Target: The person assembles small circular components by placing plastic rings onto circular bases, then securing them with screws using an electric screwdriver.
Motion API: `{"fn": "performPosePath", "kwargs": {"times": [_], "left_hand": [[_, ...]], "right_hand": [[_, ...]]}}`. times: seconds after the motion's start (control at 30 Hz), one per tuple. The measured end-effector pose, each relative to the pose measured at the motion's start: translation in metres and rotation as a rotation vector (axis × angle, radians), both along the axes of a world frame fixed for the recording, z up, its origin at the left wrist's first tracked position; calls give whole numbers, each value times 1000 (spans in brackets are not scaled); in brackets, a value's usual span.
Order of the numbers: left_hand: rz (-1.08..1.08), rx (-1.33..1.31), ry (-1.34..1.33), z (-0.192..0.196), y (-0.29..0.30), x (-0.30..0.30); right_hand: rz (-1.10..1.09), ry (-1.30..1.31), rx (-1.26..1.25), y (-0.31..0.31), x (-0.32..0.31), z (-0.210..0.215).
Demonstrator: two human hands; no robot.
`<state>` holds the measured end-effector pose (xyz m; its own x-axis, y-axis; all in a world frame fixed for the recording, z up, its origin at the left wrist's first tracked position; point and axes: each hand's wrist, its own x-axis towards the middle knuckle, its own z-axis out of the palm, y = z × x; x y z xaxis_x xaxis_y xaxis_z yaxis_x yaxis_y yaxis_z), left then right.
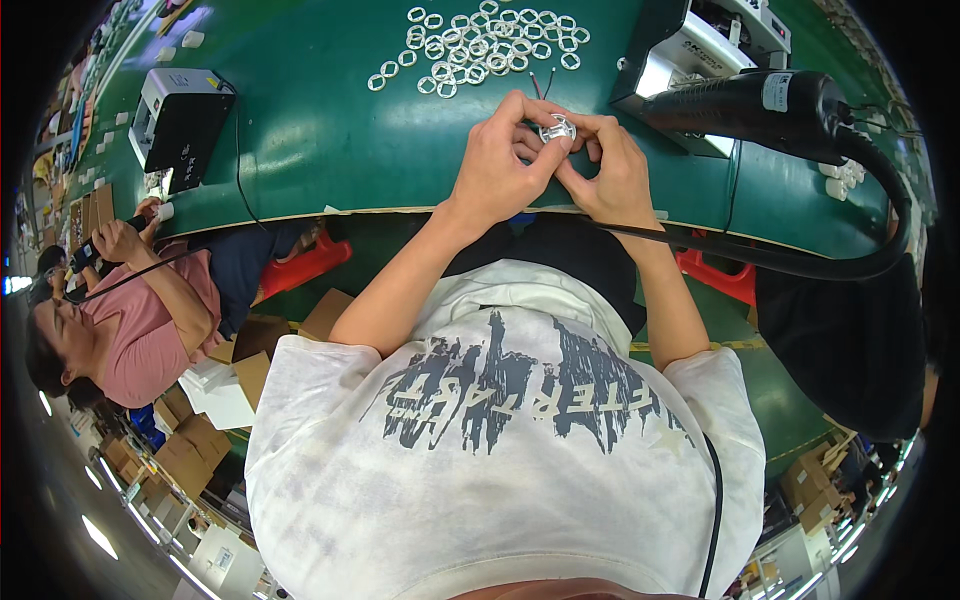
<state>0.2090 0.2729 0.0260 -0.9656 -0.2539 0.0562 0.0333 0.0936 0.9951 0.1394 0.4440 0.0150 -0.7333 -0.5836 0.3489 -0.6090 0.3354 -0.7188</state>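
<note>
Between my hands, just above the near part of the table, is a small round silver-white part with an open, cross-like middle. My left hand pinches it from the left with thumb and fingers. From the other side, my right hand closes on its right edge with the fingertips. Two thin wires, one dark and one reddish, stick up beyond the fingers; where they join is hidden. Farther back lies a loose heap of white rings with squarish holes, apart from both hands.
A black-and-white machine stands at the right, beside a thick black cylinder with a curved hose. At the left is another boxy device with a cable, near a seated co-worker in pink. Small white pieces lie far right.
</note>
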Motion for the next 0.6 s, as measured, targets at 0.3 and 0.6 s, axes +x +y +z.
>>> {"fn": "performPosePath", "kwargs": {"times": [0.3,0.6], "left_hand": [[-22,-25,-17,0,-3,-3],[-39,32,-17,-3,0,-3]], "right_hand": [[-24,-20,-16,-3,-1,-1],[-43,2,-23,-1,-2,-7]]}}
